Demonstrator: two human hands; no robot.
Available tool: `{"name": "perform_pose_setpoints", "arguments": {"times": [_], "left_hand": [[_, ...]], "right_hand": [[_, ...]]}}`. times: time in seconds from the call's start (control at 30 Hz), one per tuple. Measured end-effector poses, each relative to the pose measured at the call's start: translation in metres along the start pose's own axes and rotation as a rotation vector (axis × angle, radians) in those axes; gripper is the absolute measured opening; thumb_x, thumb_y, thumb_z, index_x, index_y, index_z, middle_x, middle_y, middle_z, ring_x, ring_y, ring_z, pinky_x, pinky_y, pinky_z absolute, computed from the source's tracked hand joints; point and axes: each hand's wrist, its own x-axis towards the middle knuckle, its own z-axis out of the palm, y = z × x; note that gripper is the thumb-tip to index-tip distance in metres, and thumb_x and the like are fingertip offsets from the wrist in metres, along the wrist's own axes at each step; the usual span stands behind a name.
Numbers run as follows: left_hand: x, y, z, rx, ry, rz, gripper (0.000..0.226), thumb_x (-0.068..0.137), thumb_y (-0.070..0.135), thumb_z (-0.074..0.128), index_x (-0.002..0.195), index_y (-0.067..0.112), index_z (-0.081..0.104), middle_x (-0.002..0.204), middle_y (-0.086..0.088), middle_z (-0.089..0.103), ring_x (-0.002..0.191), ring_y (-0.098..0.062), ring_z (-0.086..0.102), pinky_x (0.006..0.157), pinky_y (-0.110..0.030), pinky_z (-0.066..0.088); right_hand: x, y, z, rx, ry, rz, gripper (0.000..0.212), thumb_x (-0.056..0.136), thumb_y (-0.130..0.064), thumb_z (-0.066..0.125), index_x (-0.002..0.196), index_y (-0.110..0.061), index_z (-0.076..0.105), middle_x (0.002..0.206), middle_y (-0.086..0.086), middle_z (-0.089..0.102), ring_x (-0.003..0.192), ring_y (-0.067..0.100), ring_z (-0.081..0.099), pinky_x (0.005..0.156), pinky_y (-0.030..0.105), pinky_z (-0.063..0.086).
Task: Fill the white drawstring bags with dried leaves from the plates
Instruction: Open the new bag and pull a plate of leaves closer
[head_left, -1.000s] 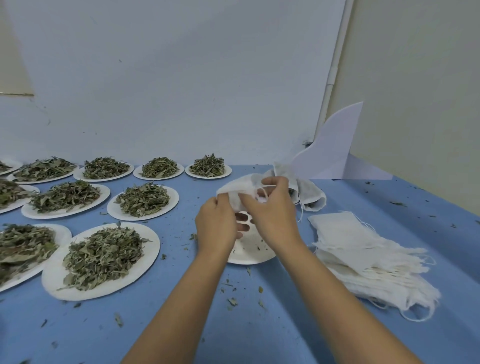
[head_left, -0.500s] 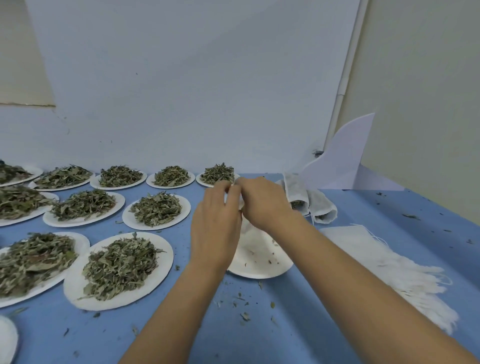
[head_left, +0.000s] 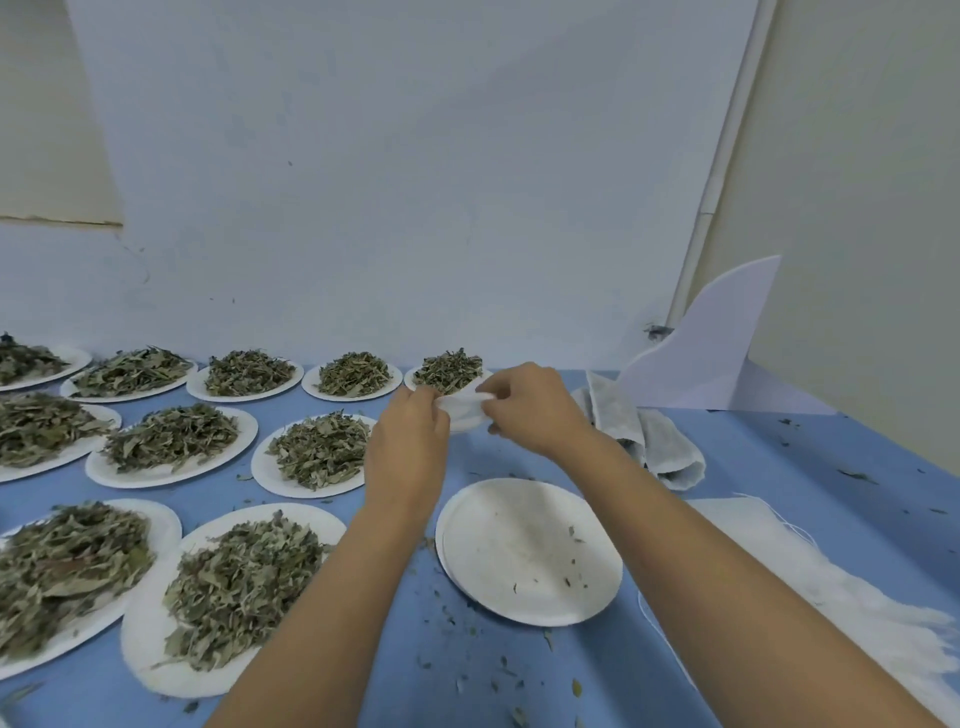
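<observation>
**Both hands on one bag, above the empty plate**

Head view. The left hand (head_left: 410, 447) and the right hand (head_left: 535, 410) meet over the blue table (head_left: 779, 457), each pinching an edge of one white drawstring bag (head_left: 464, 414). The fingers of both are curled in tight on the cloth. The bag is held in the air between the two hands, beyond the empty plate (head_left: 519, 545). Only a small crumpled part of it shows. Whether it holds leaves cannot be told.

The empty plate lies under the right forearm, with a few leaf crumbs on it. To the left, plates of dried leaves (head_left: 244, 577) stand in rows. The nearest plate (head_left: 156, 670) sits just beside the left forearm.

Behind the right wrist two more bags (head_left: 670, 447) lie side by side on the table. At the right edge a flat stack of white bags (head_left: 831, 566) lies with loose strings trailing. Leaf bits are scattered over the table near the plates. A white curved board (head_left: 711, 353) stands at the far right, against the wall.
</observation>
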Motion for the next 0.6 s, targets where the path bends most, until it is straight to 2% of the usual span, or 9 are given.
{"name": "perform_pose_setpoints", "arguments": {"times": [0.1, 0.17, 0.2, 0.27, 0.3, 0.37, 0.47, 0.53, 0.6], "left_hand": [[0.026, -0.009, 0.001, -0.177, 0.081, -0.137, 0.020, 0.094, 0.005, 0.040, 0.085, 0.002, 0.057, 0.080, -0.012, 0.057, 0.072, -0.032, 0.056, 0.065, -0.043, 0.045], [0.047, -0.016, 0.002, -0.295, 0.156, -0.285, 0.023, 0.093, 0.004, 0.041, 0.100, 0.000, 0.062, 0.091, -0.012, 0.062, 0.083, -0.035, 0.063, 0.078, -0.044, 0.051], [0.057, -0.019, 0.004, -0.344, 0.178, -0.347, 0.025, 0.093, 0.005, 0.042, 0.105, -0.001, 0.063, 0.098, -0.014, 0.064, 0.089, -0.035, 0.064, 0.083, -0.044, 0.051], [0.076, -0.024, 0.008, -0.442, 0.204, -0.438, 0.026, 0.091, 0.007, 0.045, 0.108, -0.001, 0.063, 0.104, -0.017, 0.066, 0.094, -0.035, 0.064, 0.086, -0.044, 0.051], [0.084, -0.027, 0.011, -0.481, 0.214, -0.469, 0.026, 0.091, 0.008, 0.046, 0.108, 0.000, 0.063, 0.104, -0.017, 0.066, 0.095, -0.035, 0.065, 0.085, -0.041, 0.052], [0.094, -0.031, 0.019, -0.529, 0.226, -0.507, 0.026, 0.089, 0.011, 0.048, 0.109, 0.002, 0.063, 0.103, -0.015, 0.067, 0.092, -0.031, 0.066, 0.075, -0.033, 0.051], [0.104, -0.034, 0.029, -0.589, 0.219, -0.524, 0.025, 0.090, 0.010, 0.048, 0.108, 0.002, 0.063, 0.093, -0.009, 0.066, 0.078, -0.025, 0.067, 0.066, -0.029, 0.048], [0.108, -0.036, 0.033, -0.610, 0.215, -0.531, 0.023, 0.090, 0.008, 0.047, 0.105, 0.002, 0.064, 0.079, 0.000, 0.061, 0.068, -0.023, 0.065, 0.064, -0.028, 0.046], [0.110, -0.039, 0.035, -0.610, 0.211, -0.535, 0.022, 0.091, 0.007, 0.047, 0.104, 0.003, 0.063, 0.075, 0.003, 0.059, 0.066, -0.023, 0.064, 0.064, -0.028, 0.046]], "right_hand": [[0.024, 0.009, 0.001, 0.580, -0.103, 0.175, 0.013, 0.089, -0.023, 0.058, 0.096, -0.018, 0.068, 0.099, 0.000, 0.067, 0.074, 0.011, 0.067, 0.080, 0.031, 0.051], [0.047, 0.024, 0.009, 0.677, -0.020, 0.295, 0.014, 0.092, -0.022, 0.055, 0.099, -0.018, 0.066, 0.099, 0.004, 0.063, 0.078, 0.019, 0.064, 0.078, 0.033, 0.049], [0.058, 0.034, 0.016, 0.582, 0.013, 0.324, 0.021, 0.093, -0.017, 0.052, 0.108, -0.012, 0.066, 0.101, 0.009, 0.062, 0.083, 0.023, 0.062, 0.079, 0.034, 0.048], [0.076, 0.053, 0.031, 0.152, -0.008, 0.271, 0.035, 0.093, -0.009, 0.047, 0.125, -0.011, 0.061, 0.117, 0.014, 0.061, 0.106, 0.028, 0.058, 0.092, 0.035, 0.047], [0.083, 0.061, 0.039, -0.092, -0.027, 0.207, 0.038, 0.092, -0.007, 0.046, 0.128, -0.013, 0.059, 0.126, 0.012, 0.059, 0.116, 0.029, 0.054, 0.097, 0.036, 0.044], [0.092, 0.070, 0.053, -0.429, -0.055, 0.037, 0.037, 0.092, -0.006, 0.046, 0.125, -0.015, 0.061, 0.130, 0.010, 0.056, 0.120, 0.029, 0.050, 0.095, 0.037, 0.044], [0.103, 0.075, 0.070, -0.628, -0.097, -0.156, 0.032, 0.094, -0.009, 0.044, 0.117, -0.013, 0.065, 0.133, 0.003, 0.052, 0.122, 0.026, 0.043, 0.087, 0.038, 0.044], [0.108, 0.078, 0.079, -0.723, -0.130, -0.208, 0.034, 0.096, -0.011, 0.040, 0.121, -0.011, 0.062, 0.139, 0.001, 0.049, 0.126, 0.024, 0.039, 0.089, 0.037, 0.043], [0.113, 0.082, 0.085, -0.793, -0.158, -0.239, 0.036, 0.097, -0.012, 0.038, 0.128, -0.011, 0.057, 0.143, 0.000, 0.045, 0.130, 0.024, 0.036, 0.095, 0.037, 0.040]]}}
